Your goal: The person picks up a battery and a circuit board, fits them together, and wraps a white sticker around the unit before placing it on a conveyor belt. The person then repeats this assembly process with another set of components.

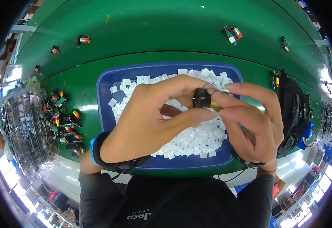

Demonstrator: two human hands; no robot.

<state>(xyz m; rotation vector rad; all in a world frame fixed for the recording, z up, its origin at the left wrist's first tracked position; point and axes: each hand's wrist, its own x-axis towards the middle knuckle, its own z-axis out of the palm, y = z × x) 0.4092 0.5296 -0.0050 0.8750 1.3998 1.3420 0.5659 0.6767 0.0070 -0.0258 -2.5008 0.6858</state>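
Note:
Over the blue tub, both hands meet at a small cylindrical battery part (201, 99) with a black cap, a yellow body and thin wires. My left hand (156, 114) pinches its black end between thumb and fingers. At the yellow end, the thumb and index finger of my right hand (254, 123) are pressed together on the part, by the wires; they hide much of its body. Beneath them, the blue tub (101, 95) holds many small white square pieces (196, 141), loosely heaped.
Left of the tub lies a pile of batteries with circuit boards (65, 123), beside stacked clear plastic trays (27, 127). A black bag (293, 110) stands at the right. Several battery assemblies (233, 34) are scattered on the far green table (154, 30).

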